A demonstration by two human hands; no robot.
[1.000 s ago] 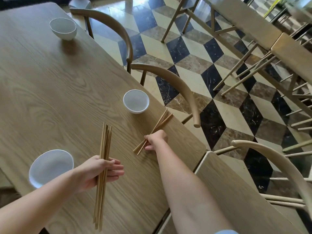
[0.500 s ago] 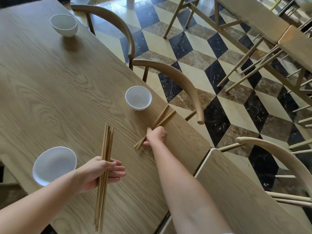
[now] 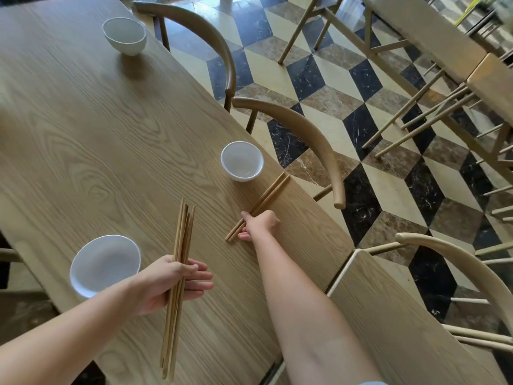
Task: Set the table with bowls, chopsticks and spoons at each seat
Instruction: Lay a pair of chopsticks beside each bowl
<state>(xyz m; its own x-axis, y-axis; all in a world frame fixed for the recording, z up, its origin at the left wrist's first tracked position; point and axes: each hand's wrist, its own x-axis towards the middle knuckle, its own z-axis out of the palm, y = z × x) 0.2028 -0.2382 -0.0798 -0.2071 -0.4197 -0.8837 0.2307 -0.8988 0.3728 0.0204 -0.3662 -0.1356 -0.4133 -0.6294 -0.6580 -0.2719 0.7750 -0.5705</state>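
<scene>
- Right hand (image 3: 259,225) was down on the table (image 3: 97,134), finger and thumb pinched round the near end of a pair of chopsticks (image 3: 268,197), hiding a short stretch of them.
- Close by, the middle bowl (image 3: 242,161) sat just beside the pair's far tips, near the table's right edge.
- A curved chair back (image 3: 305,129) arced just off that edge, with a second chair back (image 3: 200,26) further along by the far bowl (image 3: 124,34).
- The near bowl (image 3: 104,263), white, sat just left of the left hand (image 3: 166,284).
- A second table (image 3: 388,315) butted up at the near right, over a checkered floor (image 3: 319,79).
- Left hand gripped a bundle of chopsticks (image 3: 181,245), slightly fanned at the top.
- And the pair itself: plain light wood, lying flat, angled toward the right edge, sticks close together and nearly parallel.
</scene>
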